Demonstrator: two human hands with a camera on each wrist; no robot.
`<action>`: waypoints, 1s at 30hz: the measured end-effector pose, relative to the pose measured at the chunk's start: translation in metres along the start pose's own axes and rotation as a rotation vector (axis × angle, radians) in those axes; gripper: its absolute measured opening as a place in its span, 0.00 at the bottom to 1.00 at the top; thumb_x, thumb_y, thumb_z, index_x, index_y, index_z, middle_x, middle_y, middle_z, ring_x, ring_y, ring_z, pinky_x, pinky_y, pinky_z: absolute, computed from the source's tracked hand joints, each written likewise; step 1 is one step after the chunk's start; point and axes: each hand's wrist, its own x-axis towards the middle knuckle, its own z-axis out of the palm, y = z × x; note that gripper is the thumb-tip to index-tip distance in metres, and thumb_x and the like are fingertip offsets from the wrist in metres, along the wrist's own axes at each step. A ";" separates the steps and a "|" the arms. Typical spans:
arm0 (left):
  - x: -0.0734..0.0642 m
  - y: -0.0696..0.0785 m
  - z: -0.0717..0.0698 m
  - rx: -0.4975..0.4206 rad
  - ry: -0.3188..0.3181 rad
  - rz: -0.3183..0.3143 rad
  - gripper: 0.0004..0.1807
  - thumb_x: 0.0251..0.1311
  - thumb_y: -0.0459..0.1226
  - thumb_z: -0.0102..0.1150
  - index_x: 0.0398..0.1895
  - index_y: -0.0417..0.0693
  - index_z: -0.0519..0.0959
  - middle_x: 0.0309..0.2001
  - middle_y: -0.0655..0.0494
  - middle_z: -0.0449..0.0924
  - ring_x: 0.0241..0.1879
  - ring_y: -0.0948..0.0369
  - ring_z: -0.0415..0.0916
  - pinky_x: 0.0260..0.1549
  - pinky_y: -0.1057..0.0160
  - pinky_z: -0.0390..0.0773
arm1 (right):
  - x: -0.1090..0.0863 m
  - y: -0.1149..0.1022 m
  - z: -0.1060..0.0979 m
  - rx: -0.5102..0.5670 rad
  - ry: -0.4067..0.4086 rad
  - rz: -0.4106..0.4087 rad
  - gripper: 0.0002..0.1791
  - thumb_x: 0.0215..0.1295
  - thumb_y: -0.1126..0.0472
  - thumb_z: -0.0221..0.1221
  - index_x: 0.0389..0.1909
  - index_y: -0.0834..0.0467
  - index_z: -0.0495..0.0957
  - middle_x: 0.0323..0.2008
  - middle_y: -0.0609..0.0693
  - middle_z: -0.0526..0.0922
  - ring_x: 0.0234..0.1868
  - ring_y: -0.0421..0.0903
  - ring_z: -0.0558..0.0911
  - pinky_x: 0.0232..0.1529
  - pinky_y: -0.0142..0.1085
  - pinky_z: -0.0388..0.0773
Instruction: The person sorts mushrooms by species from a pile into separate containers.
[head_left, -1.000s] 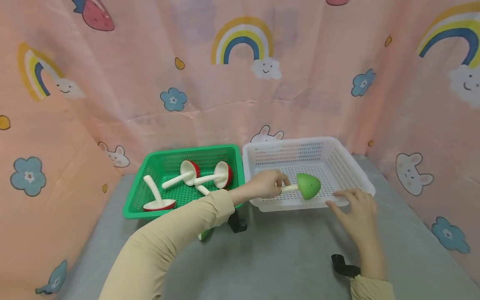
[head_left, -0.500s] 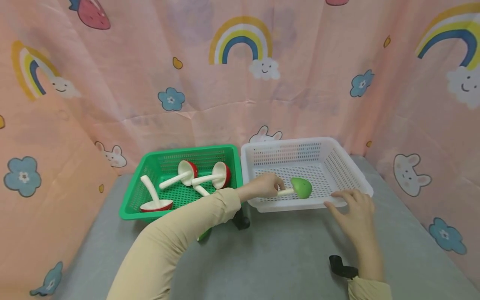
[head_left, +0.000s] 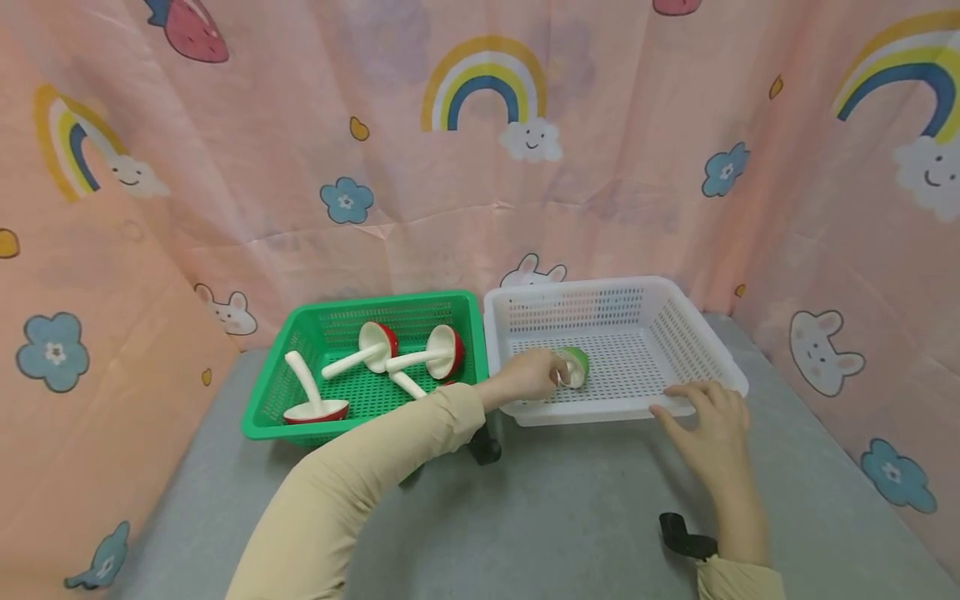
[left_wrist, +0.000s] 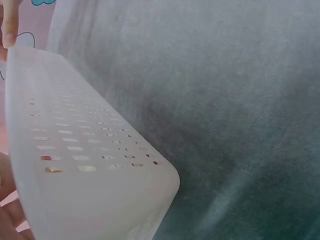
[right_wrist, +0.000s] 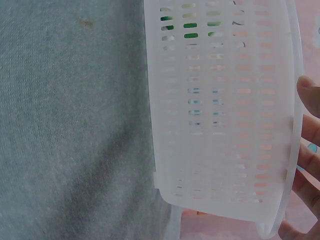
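My left hand (head_left: 534,374) reaches into the white basket (head_left: 600,412) near its left end. Its bent fingers hold a toy mushroom with a green cap (head_left: 581,365), whose pale underside faces the fingers; the stem is hidden behind them. Low in the left wrist view, the left fingers (left_wrist: 12,215) show past the basket's rim. My right hand (head_left: 708,425) holds the basket's front rim near the right corner. In the right wrist view the thumb (right_wrist: 309,94) lies at the rim, with the other fingers along its far side.
A green basket (head_left: 288,432) stands left of the white one, holding several red-capped toy mushrooms (head_left: 442,352). Both stand on a grey tabletop (head_left: 570,517) before a pink patterned curtain (head_left: 420,242). Black wrist mounts (head_left: 686,537) stick out below the hands.
The green mushroom has come down and left inside the white basket, turning so its cap's underside shows. My left hand has shifted little; the right hand has stayed at the rim.
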 end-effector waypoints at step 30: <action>-0.114 -0.011 0.025 0.075 0.615 0.079 0.10 0.61 0.37 0.60 0.45 0.53 0.84 0.40 0.60 0.83 0.36 0.62 0.77 0.30 0.72 0.75 | 0.000 0.003 0.002 0.022 0.005 -0.006 0.15 0.51 0.63 0.70 0.39 0.64 0.80 0.42 0.62 0.75 0.49 0.63 0.68 0.50 0.61 0.57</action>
